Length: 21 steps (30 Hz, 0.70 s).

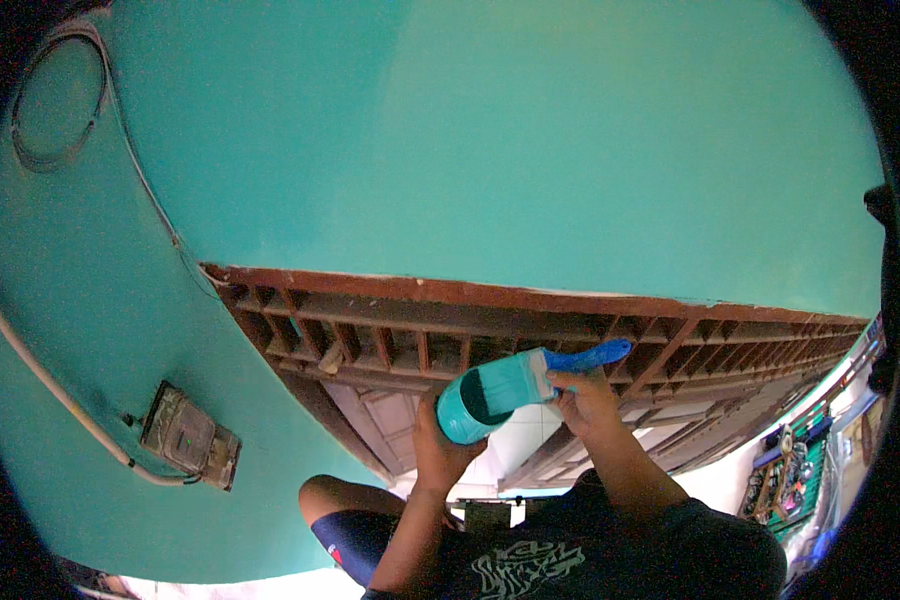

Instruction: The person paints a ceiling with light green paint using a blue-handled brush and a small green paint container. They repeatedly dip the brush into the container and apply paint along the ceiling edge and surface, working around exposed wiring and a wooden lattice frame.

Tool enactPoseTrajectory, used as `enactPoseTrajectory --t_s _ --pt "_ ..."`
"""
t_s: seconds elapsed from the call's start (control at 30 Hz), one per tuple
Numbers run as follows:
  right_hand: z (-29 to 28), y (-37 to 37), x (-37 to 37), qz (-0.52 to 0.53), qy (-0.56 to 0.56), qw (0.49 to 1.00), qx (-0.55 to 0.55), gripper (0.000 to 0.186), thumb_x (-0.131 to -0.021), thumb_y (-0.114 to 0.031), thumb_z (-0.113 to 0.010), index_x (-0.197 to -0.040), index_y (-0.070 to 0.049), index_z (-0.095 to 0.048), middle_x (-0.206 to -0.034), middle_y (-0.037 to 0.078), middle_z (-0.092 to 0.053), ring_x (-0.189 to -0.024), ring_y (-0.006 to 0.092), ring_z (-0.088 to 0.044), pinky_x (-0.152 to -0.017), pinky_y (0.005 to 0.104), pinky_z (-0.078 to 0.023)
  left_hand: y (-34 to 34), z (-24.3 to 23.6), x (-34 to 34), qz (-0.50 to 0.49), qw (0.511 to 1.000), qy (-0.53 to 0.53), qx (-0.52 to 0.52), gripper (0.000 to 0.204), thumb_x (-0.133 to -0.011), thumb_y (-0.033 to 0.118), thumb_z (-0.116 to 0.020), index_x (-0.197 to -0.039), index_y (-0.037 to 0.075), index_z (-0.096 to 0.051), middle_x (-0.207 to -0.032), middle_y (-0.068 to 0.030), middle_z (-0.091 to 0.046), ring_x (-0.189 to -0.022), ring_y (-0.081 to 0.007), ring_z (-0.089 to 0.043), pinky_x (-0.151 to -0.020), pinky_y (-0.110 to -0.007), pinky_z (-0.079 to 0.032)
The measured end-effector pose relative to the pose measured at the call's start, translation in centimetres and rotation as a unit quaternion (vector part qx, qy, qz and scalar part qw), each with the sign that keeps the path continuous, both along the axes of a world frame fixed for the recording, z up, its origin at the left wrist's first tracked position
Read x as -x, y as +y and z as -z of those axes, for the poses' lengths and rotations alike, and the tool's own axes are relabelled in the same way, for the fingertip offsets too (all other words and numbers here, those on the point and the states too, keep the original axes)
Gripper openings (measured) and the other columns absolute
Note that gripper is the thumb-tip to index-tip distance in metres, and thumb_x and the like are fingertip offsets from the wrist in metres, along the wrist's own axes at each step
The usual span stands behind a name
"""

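Observation:
My left hand [442,447] is wrapped round a turquoise paint container [460,432], tilted so that its dark round mouth faces up and right. My right hand [586,404] grips a wide paintbrush [590,357] with a blue handle, close to where the handle meets the head. Turquoise paint coats the bristles. They lie across the container's mouth, and their tip reaches over or into it; I cannot tell how deep. Beyond both hands stands the turquoise wall [570,150], with a darker patch toward its left.
A brown wooden lattice [450,320] runs along the wall's edge behind my hands. On the left wall [60,260] are a coiled cable [58,160], a pale conduit [55,385] and a dirty electrical box [190,437]. Cluttered shelves [785,465] stand at the far right.

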State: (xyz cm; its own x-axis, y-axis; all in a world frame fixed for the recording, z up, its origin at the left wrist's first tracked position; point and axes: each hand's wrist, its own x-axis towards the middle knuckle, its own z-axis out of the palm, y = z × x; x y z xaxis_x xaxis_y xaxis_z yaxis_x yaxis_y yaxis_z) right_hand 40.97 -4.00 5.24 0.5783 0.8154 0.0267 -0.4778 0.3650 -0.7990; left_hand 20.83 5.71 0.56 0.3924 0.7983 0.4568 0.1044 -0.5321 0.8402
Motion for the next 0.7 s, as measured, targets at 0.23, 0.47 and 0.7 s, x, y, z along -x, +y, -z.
enactPoseTrajectory --t_s 0.23,0.47,0.7 --pt "-2.3 0.2 1.4 0.023 0.016 0.999 0.016 0.045 -0.073 0.007 -0.067 -0.115 -0.003 -0.054 -0.103 0.01 -0.065 -0.094 0.0259 -0.067 -0.081 0.0393 -0.057 0.0 -0.9 0.8 -0.027 1.0 0.006 -0.015 0.085 -0.05 0.009 -0.087 -0.122 0.004 -0.042 -0.111 -0.0214 -0.06 -0.102 -0.0403 -0.06 -0.086 -0.045 -0.05" --pt "-2.0 0.3 2.7 0.077 -0.104 0.987 0.095 0.048 -0.069 0.01 -0.07 -0.112 -0.003 -0.054 -0.101 0.01 -0.064 -0.089 0.0266 -0.066 -0.08 0.0414 -0.055 -0.3 -0.5 0.7 -0.036 0.998 0.029 -0.041 0.086 -0.05 0.008 -0.085 -0.124 0.003 -0.041 -0.113 -0.0218 -0.056 -0.104 -0.0421 -0.056 -0.089 -0.048 -0.047" --pt "-1.6 0.7 3.7 0.054 -0.16 0.976 0.137 0.047 -0.067 0.002 -0.076 -0.109 -0.003 -0.055 -0.099 0.01 -0.065 -0.091 0.026 -0.065 -0.078 0.0388 -0.055 -0.4 0.5 0.7 -0.04 0.992 0.1 -0.071 0.082 -0.051 0.008 -0.084 -0.122 0.002 -0.042 -0.11 -0.0212 -0.056 -0.102 -0.0437 -0.054 -0.089 -0.049 -0.045"
